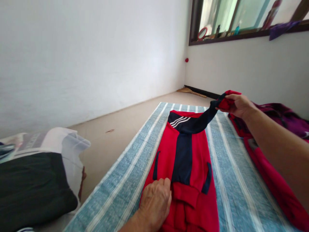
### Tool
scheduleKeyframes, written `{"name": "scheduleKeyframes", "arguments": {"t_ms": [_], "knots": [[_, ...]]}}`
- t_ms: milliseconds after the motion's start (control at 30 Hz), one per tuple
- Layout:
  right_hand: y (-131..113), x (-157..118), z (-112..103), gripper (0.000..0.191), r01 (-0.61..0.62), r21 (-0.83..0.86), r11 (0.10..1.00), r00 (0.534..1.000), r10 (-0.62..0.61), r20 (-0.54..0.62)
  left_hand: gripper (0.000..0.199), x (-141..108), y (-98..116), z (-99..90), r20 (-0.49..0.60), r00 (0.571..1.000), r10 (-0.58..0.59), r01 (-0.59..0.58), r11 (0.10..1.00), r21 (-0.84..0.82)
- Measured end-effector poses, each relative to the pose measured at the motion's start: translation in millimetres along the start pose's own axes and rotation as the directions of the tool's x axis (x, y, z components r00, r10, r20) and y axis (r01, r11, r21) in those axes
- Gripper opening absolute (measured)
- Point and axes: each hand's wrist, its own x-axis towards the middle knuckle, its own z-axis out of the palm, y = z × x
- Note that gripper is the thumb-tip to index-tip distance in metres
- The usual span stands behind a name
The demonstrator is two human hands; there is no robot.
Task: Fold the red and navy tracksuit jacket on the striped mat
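A red and navy garment (184, 161) with white stripes near its top edge lies on a blue-and-white striped cloth (125, 170). My left hand (156, 199) is closed on the red fabric at the garment's lower left, its fingertips bent under. Farther up and to the right, my right hand (238, 104) pinches the red end of a navy sleeve (207, 119) and holds it raised off the cloth. The sleeve stretches from the garment's upper right to my fingers. A red cuff lies across the lower middle of the garment.
Dark folded clothing (36, 187) and a white plastic bag (72, 154) are at the left. Red and purple clothes (280, 119) lie at the right. White walls stand behind, with a window ledge (229, 37) at the upper right and a brush-like object (191, 91) in the corner.
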Motion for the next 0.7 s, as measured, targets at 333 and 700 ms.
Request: {"name": "scheduleKeyframes", "arguments": {"t_ms": [333, 700], "knots": [[-2, 2, 7, 0.008, -0.005, -0.015, 1.0, 0.999, 0.005, 0.052, 0.022, 4, -1, 7.1, -0.122, 0.991, -0.045, 0.044, 0.999, -0.009], [37, 2, -21, 0.006, 0.035, -0.378, 0.925, 0.998, -0.051, -0.032, 0.022, -14, -9, 15.6, -0.417, 0.897, 0.147, -0.206, 0.974, -0.099]]}}
